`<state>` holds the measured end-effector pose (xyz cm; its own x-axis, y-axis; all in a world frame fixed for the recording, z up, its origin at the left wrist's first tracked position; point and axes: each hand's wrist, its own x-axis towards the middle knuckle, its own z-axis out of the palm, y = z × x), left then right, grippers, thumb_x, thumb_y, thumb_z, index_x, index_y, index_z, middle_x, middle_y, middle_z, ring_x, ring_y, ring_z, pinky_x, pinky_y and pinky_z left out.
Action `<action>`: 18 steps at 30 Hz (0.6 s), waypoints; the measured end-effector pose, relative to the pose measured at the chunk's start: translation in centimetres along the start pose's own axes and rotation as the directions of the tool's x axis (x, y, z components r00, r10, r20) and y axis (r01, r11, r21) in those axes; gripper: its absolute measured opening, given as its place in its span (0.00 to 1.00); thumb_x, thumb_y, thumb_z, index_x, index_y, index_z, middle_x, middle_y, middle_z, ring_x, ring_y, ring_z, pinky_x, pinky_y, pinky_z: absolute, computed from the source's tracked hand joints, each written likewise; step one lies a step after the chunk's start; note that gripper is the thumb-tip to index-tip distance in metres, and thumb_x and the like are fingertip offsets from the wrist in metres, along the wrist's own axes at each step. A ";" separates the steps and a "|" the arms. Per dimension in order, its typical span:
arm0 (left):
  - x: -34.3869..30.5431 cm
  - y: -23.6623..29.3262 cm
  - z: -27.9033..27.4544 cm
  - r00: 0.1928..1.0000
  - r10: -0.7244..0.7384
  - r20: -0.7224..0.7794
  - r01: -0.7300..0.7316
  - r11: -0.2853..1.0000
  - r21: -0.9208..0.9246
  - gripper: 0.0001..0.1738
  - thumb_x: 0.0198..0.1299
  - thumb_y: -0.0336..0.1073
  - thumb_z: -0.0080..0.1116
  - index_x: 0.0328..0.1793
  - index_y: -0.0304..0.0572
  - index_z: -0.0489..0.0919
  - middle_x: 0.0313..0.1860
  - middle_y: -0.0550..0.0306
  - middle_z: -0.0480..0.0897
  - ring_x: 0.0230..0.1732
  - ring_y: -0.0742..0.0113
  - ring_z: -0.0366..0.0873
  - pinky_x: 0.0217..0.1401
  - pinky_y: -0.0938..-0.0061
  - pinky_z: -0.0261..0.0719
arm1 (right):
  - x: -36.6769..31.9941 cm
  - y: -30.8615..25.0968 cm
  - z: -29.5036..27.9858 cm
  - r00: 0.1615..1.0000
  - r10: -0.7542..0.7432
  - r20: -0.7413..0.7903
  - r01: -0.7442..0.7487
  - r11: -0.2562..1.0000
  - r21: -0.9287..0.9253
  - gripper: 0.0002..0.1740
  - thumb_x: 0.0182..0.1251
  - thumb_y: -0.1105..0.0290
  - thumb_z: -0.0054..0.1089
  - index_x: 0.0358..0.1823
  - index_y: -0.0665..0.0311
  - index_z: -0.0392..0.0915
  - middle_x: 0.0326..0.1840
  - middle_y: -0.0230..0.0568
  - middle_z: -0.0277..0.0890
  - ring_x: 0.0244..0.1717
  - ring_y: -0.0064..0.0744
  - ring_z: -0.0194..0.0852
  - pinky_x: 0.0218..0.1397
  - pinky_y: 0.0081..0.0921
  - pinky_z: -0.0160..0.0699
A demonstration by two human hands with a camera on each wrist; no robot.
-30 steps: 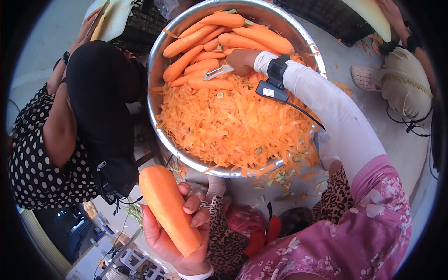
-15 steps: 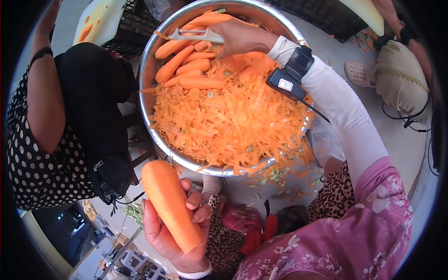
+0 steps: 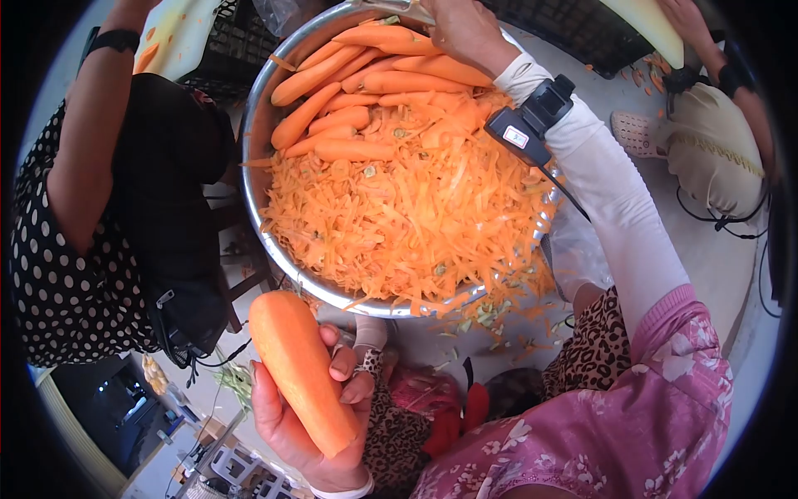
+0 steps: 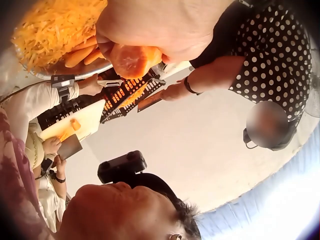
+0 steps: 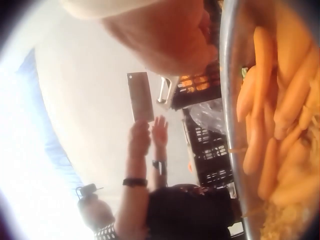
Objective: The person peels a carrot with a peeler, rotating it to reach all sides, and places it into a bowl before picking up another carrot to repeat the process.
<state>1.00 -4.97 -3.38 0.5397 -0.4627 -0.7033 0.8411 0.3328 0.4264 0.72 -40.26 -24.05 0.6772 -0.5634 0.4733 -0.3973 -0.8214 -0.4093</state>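
On my head feed, starting at the left, a person in a spotted top (image 3: 75, 283) sits by a pale board (image 3: 187, 37) with a few orange bits on it. Next, low in the view, is the left hand (image 3: 314, 466), its thumb and fingers curled round a big carrot (image 3: 295, 358). The carrot is held outside the basin (image 3: 320, 296), tilted, thick end up. The side I can see looks smooth and bare of skin, so I judge its peeling finished or close to it; the side against the palm is hidden from me. In the basin, whole carrots (image 3: 301, 81) lie heaped at the far side, next to and partly on a thick bed of peelings (image 3: 399, 224). By that amount, I would say plenty has been peeled. Most of the heaped carrots look smooth too, but I cannot tell which, if any, have skin left. More scraps (image 3: 490, 314) lie outside, near the rim. Farthest right of these, the right hand (image 3: 470, 33) is over the basin's far rim, off the big carrot, gripping a peeler (image 5: 163, 91) that I make out better on the wrist feeds. It touches no carrot.
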 end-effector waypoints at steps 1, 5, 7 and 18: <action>0.0 0.0 0.0 1.000 -0.002 0.000 0.002 1.000 0.005 0.34 0.66 0.50 0.49 0.71 0.38 0.57 0.52 0.43 0.71 0.38 0.64 0.68 0.34 0.74 0.71 | -0.4 0.1 2.5 0.993 0.110 0.045 -0.106 0.991 -0.082 0.13 0.50 0.72 0.63 0.39 0.64 0.78 0.32 0.49 0.80 0.37 0.46 0.81 0.38 0.40 0.78; 0.0 -0.2 0.2 1.000 -0.028 0.003 0.029 1.000 -0.011 0.33 0.65 0.49 0.50 0.69 0.37 0.59 0.51 0.44 0.70 0.38 0.64 0.68 0.34 0.74 0.71 | -0.6 -3.4 4.1 0.934 0.100 0.344 -0.169 0.970 0.175 0.14 0.48 0.70 0.64 0.38 0.67 0.78 0.31 0.52 0.79 0.37 0.50 0.78 0.40 0.40 0.75; 0.1 -0.1 0.1 1.000 -0.021 -0.002 0.021 1.000 -0.008 0.32 0.65 0.49 0.50 0.68 0.36 0.59 0.51 0.44 0.70 0.38 0.64 0.68 0.34 0.74 0.71 | -0.7 -4.9 5.9 0.823 -0.030 0.568 -0.155 0.949 0.275 0.10 0.51 0.68 0.62 0.31 0.68 0.79 0.29 0.52 0.78 0.37 0.52 0.78 0.40 0.42 0.75; 0.7 1.8 -0.2 0.999 0.007 -0.041 -0.009 0.998 -0.064 0.32 0.65 0.54 0.46 0.64 0.34 0.64 0.52 0.41 0.70 0.39 0.58 0.69 0.34 0.67 0.70 | 1.6 -11.1 15.4 0.860 -0.187 0.474 0.054 0.959 0.279 0.10 0.58 0.73 0.54 0.40 0.63 0.80 0.44 0.48 0.79 0.46 0.47 0.79 0.45 0.39 0.78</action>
<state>2.89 -4.53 -3.26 0.5432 -0.4260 -0.7235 0.8320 0.3888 0.3957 15.78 -30.66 -30.77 0.9506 -0.2891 0.1134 -0.1715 -0.7932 -0.5843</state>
